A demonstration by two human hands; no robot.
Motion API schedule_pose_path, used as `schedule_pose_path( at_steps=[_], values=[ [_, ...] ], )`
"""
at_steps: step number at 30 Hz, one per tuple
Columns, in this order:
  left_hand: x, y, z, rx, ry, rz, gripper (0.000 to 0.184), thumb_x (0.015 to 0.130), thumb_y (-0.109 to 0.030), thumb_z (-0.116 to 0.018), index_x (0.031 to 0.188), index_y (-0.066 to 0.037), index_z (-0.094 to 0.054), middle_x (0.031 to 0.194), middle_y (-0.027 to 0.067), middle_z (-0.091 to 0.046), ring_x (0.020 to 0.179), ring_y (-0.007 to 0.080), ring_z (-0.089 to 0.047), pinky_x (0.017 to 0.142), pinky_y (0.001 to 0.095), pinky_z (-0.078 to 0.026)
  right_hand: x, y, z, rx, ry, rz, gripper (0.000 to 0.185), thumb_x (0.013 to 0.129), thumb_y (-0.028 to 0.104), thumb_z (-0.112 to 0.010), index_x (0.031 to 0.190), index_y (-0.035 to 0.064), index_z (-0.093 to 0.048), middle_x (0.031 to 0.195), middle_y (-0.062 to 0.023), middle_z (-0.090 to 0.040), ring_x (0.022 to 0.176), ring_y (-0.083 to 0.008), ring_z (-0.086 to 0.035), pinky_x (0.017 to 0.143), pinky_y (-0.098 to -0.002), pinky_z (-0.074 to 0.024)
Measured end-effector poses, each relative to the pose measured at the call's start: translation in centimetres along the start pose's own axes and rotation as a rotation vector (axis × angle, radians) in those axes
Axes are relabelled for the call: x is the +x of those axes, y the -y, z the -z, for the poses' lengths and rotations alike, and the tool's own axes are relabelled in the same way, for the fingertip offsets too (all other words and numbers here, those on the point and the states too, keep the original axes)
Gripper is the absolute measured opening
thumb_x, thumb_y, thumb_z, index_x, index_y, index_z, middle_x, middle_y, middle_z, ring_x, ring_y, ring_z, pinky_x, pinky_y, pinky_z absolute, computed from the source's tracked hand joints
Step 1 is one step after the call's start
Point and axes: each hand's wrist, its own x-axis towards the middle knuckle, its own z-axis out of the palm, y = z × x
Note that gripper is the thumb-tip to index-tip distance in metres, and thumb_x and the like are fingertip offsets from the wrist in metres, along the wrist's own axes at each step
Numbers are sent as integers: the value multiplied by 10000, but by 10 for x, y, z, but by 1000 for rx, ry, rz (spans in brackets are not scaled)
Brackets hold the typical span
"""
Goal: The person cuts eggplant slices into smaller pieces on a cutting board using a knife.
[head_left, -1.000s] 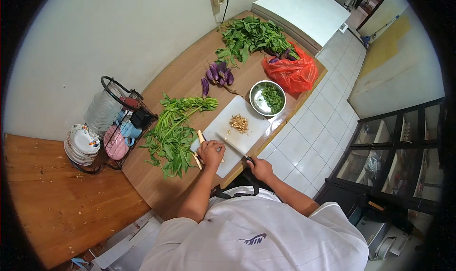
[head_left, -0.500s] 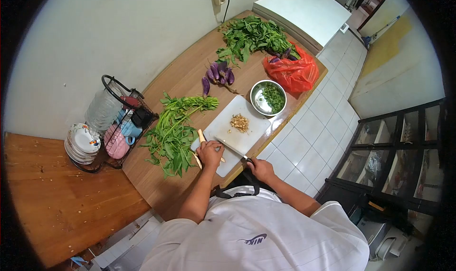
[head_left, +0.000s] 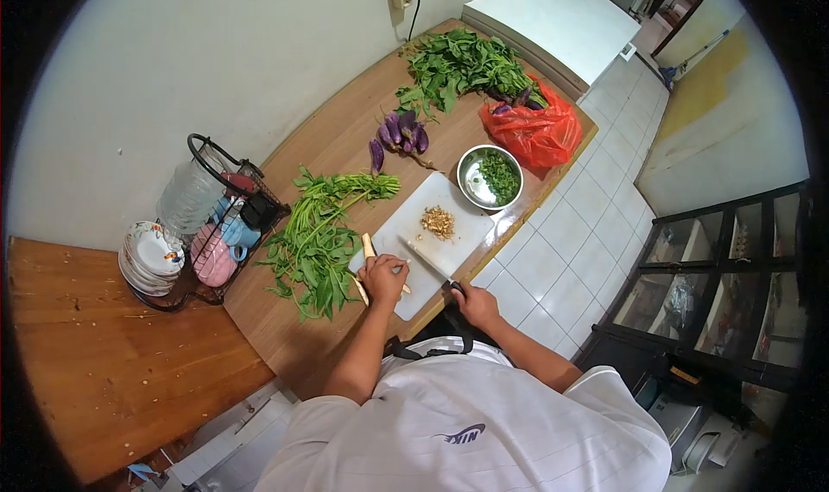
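Note:
My right hand (head_left: 475, 302) is closed round the black handle of a knife (head_left: 432, 261), whose blade lies over the white cutting board (head_left: 466, 233). On the board's near left part, my left hand (head_left: 384, 278) is closed over something I cannot make out. Pale root-like pieces (head_left: 368, 246) stick out around that hand. A small heap of chopped light-brown bits (head_left: 438, 223) sits mid-board. Just beyond the board stands a metal bowl (head_left: 467, 181) with chopped greens (head_left: 498, 179). Leafy stems (head_left: 315, 250) lie left of the board.
Purple eggplants (head_left: 401, 134) lie on the wooden table (head_left: 328, 138). Farther back are more leafy greens (head_left: 458, 65) and a red plastic bag (head_left: 540, 134). A wire rack (head_left: 281, 209) with cups and plates (head_left: 147, 259) stands at the left, near the wall.
The knife blade has shifted and turned slightly over the board, its tip first moving nearer my left hand, then back away. My left hand has barely moved.

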Motion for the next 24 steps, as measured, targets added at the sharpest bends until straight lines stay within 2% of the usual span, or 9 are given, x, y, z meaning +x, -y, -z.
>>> schedule_pose_path(
  at_steps=[3, 5, 8, 11, 14, 19, 21, 24],
  values=[
    [0, -1, -1, 13, 9, 21, 68, 738, -280, -836, 769, -225, -813, 959, -102, -739, 1036, 166, -606, 923, 414, -353, 4, 0, 2, 40, 7, 3, 358, 1040, 443, -541, 1158, 117, -631, 826, -216, -715, 808, -452, -696, 712, -559, -549],
    [0, 1, -2, 20, 7, 20, 68, 737, -280, -836, 769, -224, -813, 958, -101, -739, 1036, 166, -607, 923, 414, -353, -3, -1, 8, 32, 120, 32, 399, 1041, 463, -528, 1222, 130, -651, 910, -219, -739, 884, -435, -715, 774, -558, -565],
    [0, 4, -4, 27, 10, 24, 70, 736, -279, -835, 770, -222, -813, 957, -99, -739, 1035, 167, -608, 923, 415, -354, -14, -1, 7, 0, 160, 7, 395, 1042, 460, -528, 1220, 128, -645, 912, -223, -738, 875, -435, -715, 762, -557, -563],
    [1, 4, -5, 13, 10, 17, 71, 737, -279, -836, 772, -221, -813, 955, -97, -740, 1036, 168, -609, 922, 415, -354, -12, -6, 0, -52, 86, 43, 367, 1047, 444, -526, 1173, 114, -624, 841, -213, -721, 811, -445, -698, 713, -559, -548],
    [-1, 3, -2, -16, 13, 15, 74, 740, -279, -841, 776, -221, -813, 955, -94, -739, 1037, 169, -609, 922, 419, -354, -3, -2, 2, -28, 39, -16, 361, 1049, 441, -523, 1166, 114, -622, 849, -211, -722, 815, -443, -698, 711, -562, -547],
    [1, 2, -1, -5, 17, 38, 72, 741, -272, -852, 775, -222, -812, 960, -89, -736, 1038, 172, -610, 925, 429, -354, -3, -11, 8, 29, 95, 29, 383, 1049, 453, -517, 1202, 121, -633, 885, -213, -732, 853, -448, -707, 747, -560, -557],
    [0, 5, -1, 9, 3, 41, 69, 737, -263, -854, 770, -221, -810, 963, -88, -734, 1037, 175, -612, 921, 435, -353, -12, -13, 5, 3, 104, 79, 345, 1047, 431, -529, 1159, 119, -625, 851, -206, -723, 818, -444, -697, 720, -558, -547],
    [1, 8, -3, 11, -2, 40, 66, 736, -259, -855, 757, -221, -805, 961, -87, -732, 1037, 173, -614, 922, 435, -352, -18, -12, 0, -4, 124, 42, 374, 1042, 448, -530, 1202, 126, -635, 876, -214, -730, 852, -441, -708, 749, -559, -559]
  ],
)
